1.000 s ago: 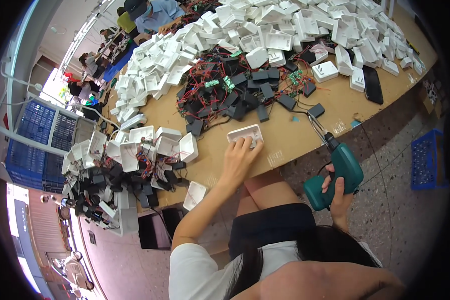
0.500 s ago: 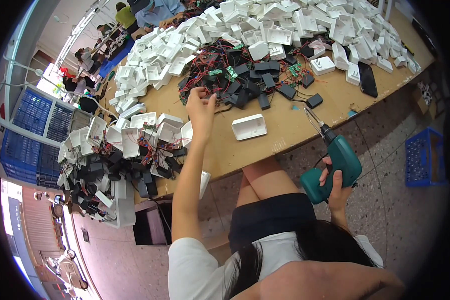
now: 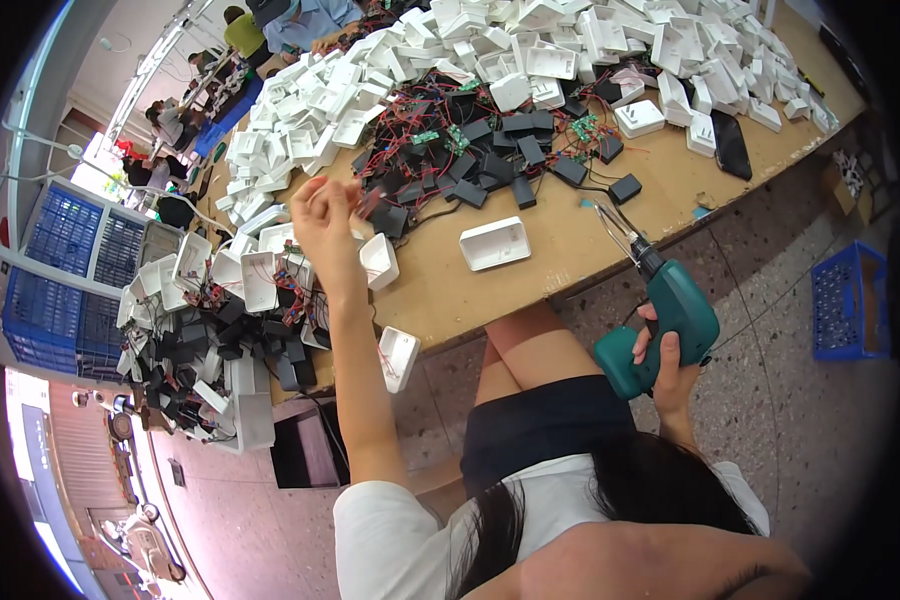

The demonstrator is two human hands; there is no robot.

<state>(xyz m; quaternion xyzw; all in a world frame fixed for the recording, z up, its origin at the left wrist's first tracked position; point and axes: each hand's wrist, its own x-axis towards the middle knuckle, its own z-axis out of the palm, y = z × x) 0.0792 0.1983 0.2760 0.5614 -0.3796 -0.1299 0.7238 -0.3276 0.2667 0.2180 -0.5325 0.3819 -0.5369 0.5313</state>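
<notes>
My left hand (image 3: 327, 225) is closed in a pinch above the left part of the table. Blurred red wires (image 3: 372, 200) show at its fingertips, beside a black block (image 3: 391, 218) at the near left edge of the wire pile. In my right hand (image 3: 670, 372) is a green pistol-shaped soldering gun (image 3: 688, 318), its thin metal tip pointing up and left past the table's front edge. An open white plastic case (image 3: 496, 244) lies on the bare board between my hands. Another white case (image 3: 378, 262) sits beside my left wrist.
White cases (image 3: 560, 60) are heaped along the back, with black blocks, red wires and green circuit boards (image 3: 457, 140) before them. A filled grey bin (image 3: 253, 405) stands left. One white case (image 3: 399, 358) is at the front edge. A phone (image 3: 730, 145) lies right. Other people work far left.
My left hand has moved left from the pile's edge, with red wires now at its fingertips. The soldering gun has shifted only slightly in my right hand.
</notes>
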